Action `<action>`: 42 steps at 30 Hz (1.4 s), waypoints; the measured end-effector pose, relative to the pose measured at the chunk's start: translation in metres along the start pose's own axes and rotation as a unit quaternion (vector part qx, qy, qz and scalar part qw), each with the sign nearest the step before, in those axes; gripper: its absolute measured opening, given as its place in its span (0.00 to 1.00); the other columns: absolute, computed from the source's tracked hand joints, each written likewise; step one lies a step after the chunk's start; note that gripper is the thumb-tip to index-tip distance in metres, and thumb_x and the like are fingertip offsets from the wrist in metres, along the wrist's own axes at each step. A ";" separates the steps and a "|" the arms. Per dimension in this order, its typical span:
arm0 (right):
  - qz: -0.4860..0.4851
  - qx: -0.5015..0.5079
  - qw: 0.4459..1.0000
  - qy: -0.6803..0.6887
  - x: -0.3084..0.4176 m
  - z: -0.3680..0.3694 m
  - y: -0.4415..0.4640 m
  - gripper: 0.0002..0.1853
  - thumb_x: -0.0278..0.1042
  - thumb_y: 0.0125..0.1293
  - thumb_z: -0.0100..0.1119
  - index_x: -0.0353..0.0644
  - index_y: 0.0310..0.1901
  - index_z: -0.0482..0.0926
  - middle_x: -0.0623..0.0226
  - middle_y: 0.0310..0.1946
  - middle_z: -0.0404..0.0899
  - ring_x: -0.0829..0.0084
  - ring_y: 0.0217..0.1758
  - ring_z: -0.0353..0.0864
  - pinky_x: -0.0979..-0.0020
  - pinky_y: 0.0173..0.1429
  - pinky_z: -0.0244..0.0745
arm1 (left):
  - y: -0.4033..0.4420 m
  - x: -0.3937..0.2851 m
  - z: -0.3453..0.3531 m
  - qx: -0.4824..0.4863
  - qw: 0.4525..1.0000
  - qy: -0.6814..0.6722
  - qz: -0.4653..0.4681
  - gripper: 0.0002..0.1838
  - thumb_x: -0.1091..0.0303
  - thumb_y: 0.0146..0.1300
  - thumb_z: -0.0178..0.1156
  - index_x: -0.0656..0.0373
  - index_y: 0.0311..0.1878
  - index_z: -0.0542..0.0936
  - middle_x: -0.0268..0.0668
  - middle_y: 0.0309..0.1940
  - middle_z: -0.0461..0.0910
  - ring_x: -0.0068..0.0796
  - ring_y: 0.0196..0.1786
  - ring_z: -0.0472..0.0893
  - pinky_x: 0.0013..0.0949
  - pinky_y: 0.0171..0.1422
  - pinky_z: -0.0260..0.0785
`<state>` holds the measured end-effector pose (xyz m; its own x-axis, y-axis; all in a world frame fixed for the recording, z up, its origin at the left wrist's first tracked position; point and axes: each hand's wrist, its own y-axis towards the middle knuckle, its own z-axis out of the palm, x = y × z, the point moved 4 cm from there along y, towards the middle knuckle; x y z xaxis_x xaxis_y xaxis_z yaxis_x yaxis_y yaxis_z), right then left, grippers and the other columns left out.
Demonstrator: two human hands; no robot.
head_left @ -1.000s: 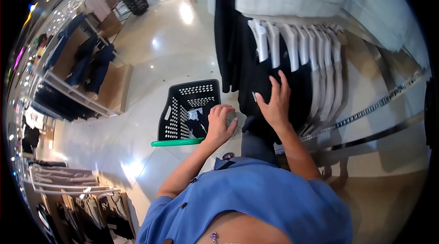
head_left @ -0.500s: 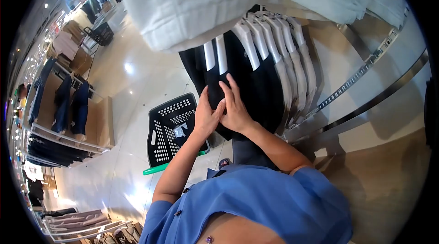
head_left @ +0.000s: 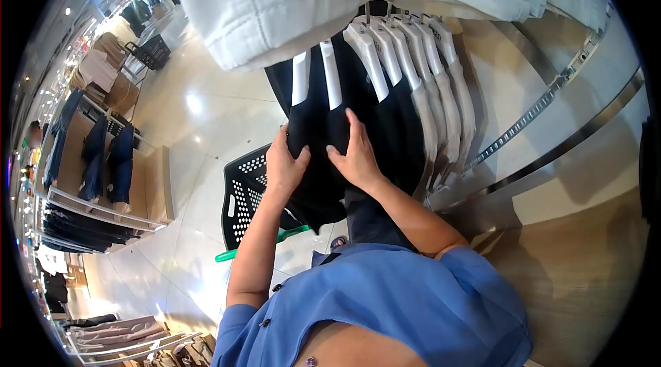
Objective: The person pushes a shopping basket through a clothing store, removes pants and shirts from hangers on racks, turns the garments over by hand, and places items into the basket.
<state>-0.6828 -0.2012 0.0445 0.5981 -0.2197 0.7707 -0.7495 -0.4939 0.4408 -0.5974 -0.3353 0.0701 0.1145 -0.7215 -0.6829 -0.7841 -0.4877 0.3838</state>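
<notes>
Black garments [head_left: 317, 181] hang from white hangers [head_left: 331, 76] in front of me. My left hand [head_left: 284, 164] holds the left edge of the front black garment, its thumb on the cloth. On the same garment's right part, my right hand [head_left: 355, 155] has its thumb on the front and its index finger pointing up; its other fingers are partly hidden. The hands are apart, with black cloth between them. The garment's lower end hangs over part of a black basket [head_left: 237, 205] with a green handle [head_left: 226, 255].
Light garments [head_left: 447, 119] hang right of the black ones. White trousers [head_left: 275, 2] overhang the rack from above. A curved metal rail [head_left: 571, 136] lies right. Shelves with jeans [head_left: 120, 164] stand left; another basket [head_left: 150, 52] is farther back.
The view has turned, and the rack appears farther left. My hands came close together on the black garments, then moved apart with the cloth between them. The black cloth now covers more of the basket.
</notes>
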 end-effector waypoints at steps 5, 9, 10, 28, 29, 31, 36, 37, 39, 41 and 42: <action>0.038 -0.032 0.998 -0.025 -0.011 -0.010 0.006 0.39 0.28 0.52 0.60 0.34 0.63 0.50 0.40 0.56 0.61 0.45 0.59 0.63 0.59 0.64 0.60 | -0.006 -0.012 -0.017 0.037 0.999 -0.004 -0.033 0.26 0.71 0.50 0.61 0.70 0.53 0.67 0.55 0.39 0.77 0.49 0.44 0.77 0.36 0.51 0.68; 0.029 -0.035 0.997 -0.066 -0.015 -0.012 0.003 0.39 0.29 0.52 0.60 0.34 0.63 0.50 0.41 0.54 0.62 0.45 0.59 0.63 0.59 0.63 0.60 | -0.013 -0.021 -0.011 0.055 0.997 -0.022 -0.049 0.26 0.71 0.49 0.61 0.69 0.52 0.67 0.55 0.41 0.76 0.49 0.46 0.76 0.37 0.52 0.67; 0.026 -0.035 0.996 -0.072 -0.015 -0.013 0.003 0.39 0.29 0.52 0.61 0.35 0.63 0.50 0.41 0.54 0.62 0.45 0.59 0.63 0.59 0.63 0.60 | -0.015 -0.022 -0.008 0.043 0.999 -0.021 -0.020 0.27 0.71 0.49 0.61 0.69 0.53 0.67 0.55 0.42 0.75 0.49 0.46 0.76 0.37 0.52 0.67; 0.077 0.003 0.993 -0.090 -0.007 -0.020 0.014 0.38 0.30 0.56 0.60 0.36 0.64 0.49 0.42 0.59 0.58 0.47 0.61 0.63 0.58 0.64 0.61 | -0.038 -0.040 -0.016 0.056 0.975 -0.184 -0.113 0.22 0.70 0.46 0.60 0.71 0.44 0.69 0.46 0.31 0.76 0.33 0.35 0.77 0.30 0.43 0.69; 0.077 0.002 0.993 -0.088 -0.006 -0.020 0.013 0.38 0.30 0.56 0.60 0.36 0.64 0.49 0.42 0.59 0.58 0.47 0.61 0.63 0.58 0.64 0.61 | -0.037 -0.041 -0.017 0.054 0.977 -0.177 -0.111 0.22 0.70 0.46 0.60 0.71 0.44 0.69 0.46 0.31 0.76 0.33 0.35 0.77 0.30 0.43 0.69; 0.075 0.000 0.993 -0.086 -0.006 -0.021 0.012 0.38 0.30 0.56 0.60 0.37 0.64 0.49 0.42 0.59 0.58 0.47 0.61 0.63 0.58 0.64 0.61 | -0.032 -0.041 -0.020 0.048 0.980 -0.163 -0.104 0.22 0.69 0.46 0.60 0.72 0.44 0.69 0.46 0.31 0.76 0.32 0.35 0.77 0.29 0.43 0.68; 0.048 -0.011 0.995 -0.081 -0.008 -0.022 0.009 0.37 0.31 0.56 0.60 0.38 0.63 0.51 0.42 0.59 0.58 0.46 0.61 0.63 0.57 0.64 0.61 | -0.038 -0.058 -0.032 0.058 0.970 -0.201 -0.124 0.22 0.69 0.47 0.60 0.71 0.44 0.69 0.45 0.34 0.76 0.30 0.37 0.76 0.29 0.45 0.68; 0.036 -0.014 0.996 -0.083 -0.010 -0.021 0.008 0.36 0.32 0.56 0.60 0.39 0.63 0.52 0.42 0.59 0.58 0.46 0.61 0.64 0.57 0.64 0.62 | -0.042 -0.056 -0.033 0.051 0.966 -0.222 -0.121 0.22 0.69 0.47 0.60 0.71 0.44 0.69 0.44 0.34 0.76 0.30 0.37 0.75 0.29 0.45 0.68; 0.047 -0.014 0.996 -0.076 -0.011 -0.022 0.007 0.36 0.30 0.55 0.60 0.38 0.63 0.52 0.41 0.58 0.59 0.45 0.60 0.64 0.57 0.63 0.62 | -0.052 -0.053 -0.038 0.045 0.963 -0.236 -0.120 0.22 0.69 0.47 0.60 0.71 0.45 0.69 0.44 0.34 0.75 0.30 0.37 0.75 0.29 0.46 0.67; 0.053 -0.011 0.997 -0.063 -0.013 -0.020 0.005 0.36 0.29 0.55 0.59 0.36 0.63 0.51 0.40 0.57 0.60 0.45 0.60 0.65 0.57 0.63 0.63 | -0.062 -0.050 -0.044 0.044 0.965 -0.225 -0.123 0.22 0.70 0.47 0.60 0.70 0.45 0.68 0.43 0.34 0.75 0.29 0.37 0.75 0.29 0.46 0.67; 0.055 -0.008 0.997 -0.055 -0.016 -0.018 0.004 0.36 0.29 0.55 0.59 0.36 0.63 0.51 0.39 0.57 0.60 0.44 0.59 0.65 0.57 0.63 0.63 | -0.067 -0.045 -0.044 0.046 0.968 -0.218 -0.119 0.22 0.69 0.46 0.60 0.70 0.45 0.68 0.41 0.33 0.75 0.28 0.37 0.74 0.29 0.45 0.67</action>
<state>-0.7002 -0.1842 0.0420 0.5397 -0.3634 0.7594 -0.8156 -0.4492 0.3647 -0.5228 -0.2915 0.1028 0.0455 -0.3091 -0.9499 -0.8205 -0.5540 0.1410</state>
